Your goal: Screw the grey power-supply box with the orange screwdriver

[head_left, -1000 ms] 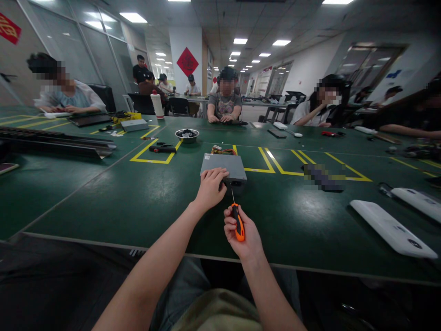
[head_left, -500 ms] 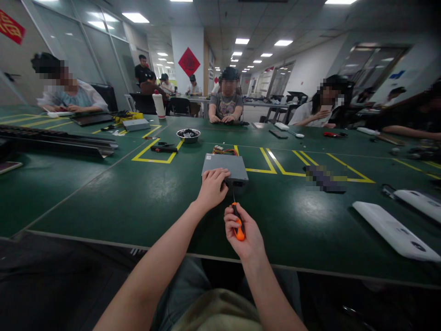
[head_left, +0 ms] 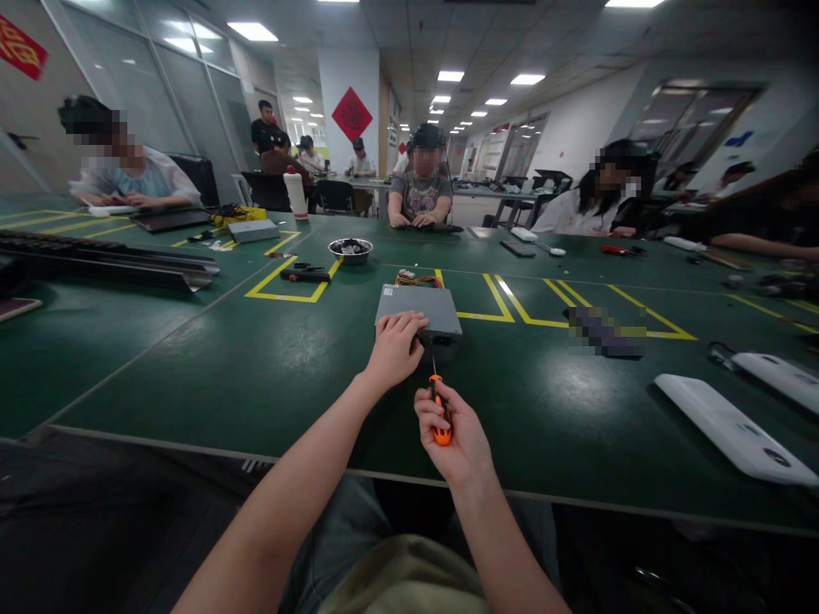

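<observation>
Turning a bit more, my right hand [head_left: 448, 426] grips the orange screwdriver [head_left: 439, 418] at the gray box [head_left: 419, 309], my left hand [head_left: 393, 348] pressing flat on it; next, more steady turns.

Left hand [head_left: 392, 348] flat (right hand [head_left: 448, 431] fisted)

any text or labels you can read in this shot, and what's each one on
None can be read.
Red diamond-shaped paper sign on the white pillar: a dark character, too blurred to read.
Red paper decoration on the glass wall, top left: gold marks, illegible.
Flat grey metal box under the left hand: no label visible.
Orange-and-black-handled screwdriver in the right hand: no brand visible.
</observation>
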A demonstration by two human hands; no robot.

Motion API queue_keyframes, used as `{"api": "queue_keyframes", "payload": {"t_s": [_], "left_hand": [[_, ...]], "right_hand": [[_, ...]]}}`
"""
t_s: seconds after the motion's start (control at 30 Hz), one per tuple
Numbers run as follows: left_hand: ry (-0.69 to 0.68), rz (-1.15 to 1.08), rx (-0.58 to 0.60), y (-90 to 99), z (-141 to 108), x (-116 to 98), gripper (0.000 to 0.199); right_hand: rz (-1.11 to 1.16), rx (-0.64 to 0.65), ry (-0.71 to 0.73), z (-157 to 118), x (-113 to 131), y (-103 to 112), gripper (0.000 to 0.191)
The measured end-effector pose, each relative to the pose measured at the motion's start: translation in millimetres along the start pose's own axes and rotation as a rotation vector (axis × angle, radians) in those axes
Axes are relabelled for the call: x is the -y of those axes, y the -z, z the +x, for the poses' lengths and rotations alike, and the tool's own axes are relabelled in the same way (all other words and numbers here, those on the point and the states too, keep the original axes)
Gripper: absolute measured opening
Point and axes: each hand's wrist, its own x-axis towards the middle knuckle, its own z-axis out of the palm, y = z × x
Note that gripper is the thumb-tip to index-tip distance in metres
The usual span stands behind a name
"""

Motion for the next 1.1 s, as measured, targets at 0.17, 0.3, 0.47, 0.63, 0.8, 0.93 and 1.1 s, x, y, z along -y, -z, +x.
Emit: {"api": "queue_keyframes", "payload": {"t_s": [0.17,0.3,0.47,0.63,0.8,0.93,1.1], "left_hand": [[-0.003,0.008,0.003,-1.0,0.1,0.3,0.036],[-0.007,0.005,-0.002,-1.6,0.2,0.3,0.037],[-0.004,0.002,-0.013,-1.6,0.2,0.3,0.036],[-0.005,0.004,-0.008,-0.5,0.0,-0.7,0.036],[-0.001,0.0,0.004,0.8,0.0,-1.3,0.037],[-0.001,-0.001,-0.001,0.2,0.2,-0.3,0.037],[-0.006,-0.004,-0.009,-1.9,0.4,1.0,0.037]], "right_hand": [[0.06,0.052,0.0,-1.5,2.1,3.6,0.017],[-0.037,0.038,0.004,-1.9,1.9,4.1,0.022],[-0.11,-0.001,0.02,-2.3,-0.6,1.0,0.02],[-0.027,-0.051,0.078,-3.1,0.3,2.6,0.008],[0.014,-0.013,0.008,-3.1,2.9,7.5,0.009],[-0.041,-0.014,-0.026,-3.3,1.6,6.9,0.018],[-0.094,0.019,0.014,-4.7,-0.7,3.8,0.019]]}}
